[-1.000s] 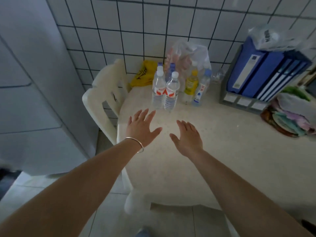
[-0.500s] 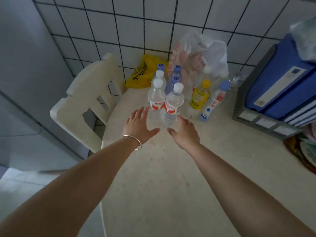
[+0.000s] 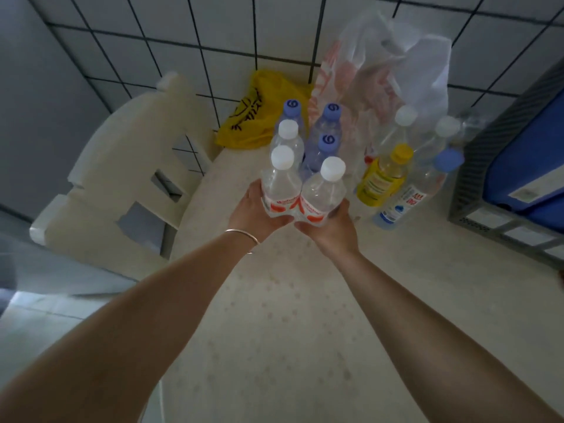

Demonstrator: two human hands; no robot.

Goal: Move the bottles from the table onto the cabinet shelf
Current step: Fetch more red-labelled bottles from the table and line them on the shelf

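Tiled-wall table [image 3: 274,331]: our left hand [image 3: 253,213] and right hand [image 3: 331,227] each clasp one front bottle [image 3: 282,184], others waiting at twelve o'clock, none shelved.

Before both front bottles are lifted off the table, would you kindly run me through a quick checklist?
1. Left hand grips the left front bottle: ok.
2. Right hand grips the right front bottle: ok.
3. Both white caps on: ok.
4. Both bottles upright: ok.
5. Space from the yellow bottle: ok, apart.
6. Cabinet shelf free: cannot tell, out of view.
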